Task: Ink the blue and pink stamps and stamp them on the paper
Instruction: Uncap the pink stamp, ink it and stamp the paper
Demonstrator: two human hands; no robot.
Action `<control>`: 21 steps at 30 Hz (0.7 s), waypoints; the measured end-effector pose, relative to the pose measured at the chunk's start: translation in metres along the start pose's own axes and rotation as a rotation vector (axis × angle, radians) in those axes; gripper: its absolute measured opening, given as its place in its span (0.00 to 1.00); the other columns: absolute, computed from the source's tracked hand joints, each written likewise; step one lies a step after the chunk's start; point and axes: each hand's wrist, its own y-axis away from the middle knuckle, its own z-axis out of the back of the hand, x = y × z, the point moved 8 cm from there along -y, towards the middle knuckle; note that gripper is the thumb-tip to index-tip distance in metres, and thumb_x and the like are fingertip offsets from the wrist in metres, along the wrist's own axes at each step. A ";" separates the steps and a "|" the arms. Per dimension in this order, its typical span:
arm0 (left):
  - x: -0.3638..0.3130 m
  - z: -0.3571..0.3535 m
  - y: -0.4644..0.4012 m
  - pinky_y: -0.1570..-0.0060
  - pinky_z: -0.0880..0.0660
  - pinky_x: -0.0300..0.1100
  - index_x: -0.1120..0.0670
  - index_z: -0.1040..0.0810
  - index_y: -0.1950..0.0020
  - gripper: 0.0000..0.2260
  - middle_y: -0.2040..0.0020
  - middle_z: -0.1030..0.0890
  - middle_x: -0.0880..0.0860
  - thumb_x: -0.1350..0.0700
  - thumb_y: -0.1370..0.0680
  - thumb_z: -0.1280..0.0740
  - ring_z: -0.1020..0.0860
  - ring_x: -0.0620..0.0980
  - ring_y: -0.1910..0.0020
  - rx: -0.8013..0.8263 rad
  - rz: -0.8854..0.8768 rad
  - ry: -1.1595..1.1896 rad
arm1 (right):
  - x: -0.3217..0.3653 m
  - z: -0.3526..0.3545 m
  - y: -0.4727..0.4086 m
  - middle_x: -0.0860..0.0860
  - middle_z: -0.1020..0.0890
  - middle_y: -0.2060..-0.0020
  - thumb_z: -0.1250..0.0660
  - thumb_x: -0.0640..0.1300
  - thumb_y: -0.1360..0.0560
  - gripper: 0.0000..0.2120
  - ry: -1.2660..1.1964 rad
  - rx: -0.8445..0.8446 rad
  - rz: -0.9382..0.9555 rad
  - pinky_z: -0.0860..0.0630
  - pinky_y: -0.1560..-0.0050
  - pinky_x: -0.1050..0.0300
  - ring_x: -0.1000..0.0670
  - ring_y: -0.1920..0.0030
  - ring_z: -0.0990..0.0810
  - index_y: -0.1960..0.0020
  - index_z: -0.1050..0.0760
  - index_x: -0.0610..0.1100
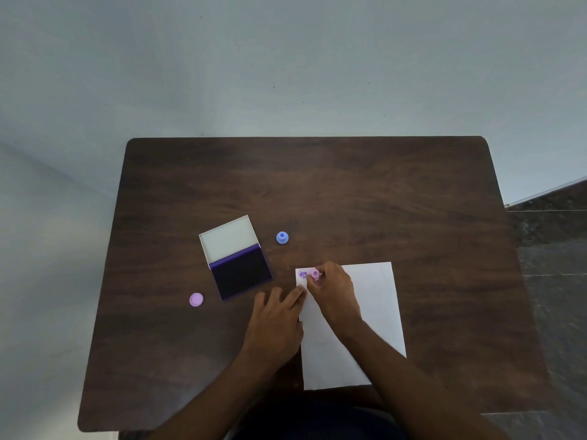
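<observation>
A white sheet of paper (374, 300) lies on the dark wooden table (349, 185). My right hand (333, 290) grips the pink stamp (315, 274) at the sheet's top left corner, just right of a purple stamped print (302, 275). My left hand (279, 315) lies flat with fingers spread, its fingertips pressing the paper's left edge. The blue stamp (282, 237) stands upright on the table beyond the paper. The open ink pad (241, 273), dark purple with a white lid (230, 238) hinged back, sits left of the paper.
A round pink cap (196, 299) lies on the table left of the ink pad. The table's back edge meets a pale wall. A dark tiled floor (552, 249) shows to the right of the table.
</observation>
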 end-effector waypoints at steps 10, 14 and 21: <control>0.000 -0.001 0.000 0.28 0.43 0.50 0.47 0.44 0.22 0.28 0.25 0.33 0.48 0.40 0.20 0.44 0.33 0.50 0.31 -0.002 -0.004 -0.008 | -0.003 -0.001 -0.002 0.47 0.19 0.43 0.30 0.53 0.28 0.19 0.001 -0.001 0.001 0.30 0.52 0.64 0.49 0.50 0.21 0.42 0.26 0.44; 0.001 -0.002 -0.001 0.27 0.44 0.50 0.46 0.43 0.22 0.27 0.25 0.33 0.47 0.40 0.20 0.44 0.34 0.50 0.30 0.000 0.003 0.005 | -0.003 -0.003 -0.004 0.47 0.20 0.42 0.30 0.53 0.28 0.20 0.003 0.011 -0.003 0.30 0.50 0.63 0.49 0.49 0.21 0.41 0.26 0.44; 0.003 -0.004 -0.001 0.27 0.45 0.50 0.46 0.42 0.23 0.27 0.25 0.33 0.47 0.40 0.20 0.44 0.33 0.50 0.30 -0.001 0.011 0.020 | -0.003 -0.003 -0.005 0.46 0.20 0.42 0.30 0.53 0.27 0.19 -0.002 0.010 0.005 0.29 0.50 0.63 0.49 0.49 0.21 0.42 0.26 0.43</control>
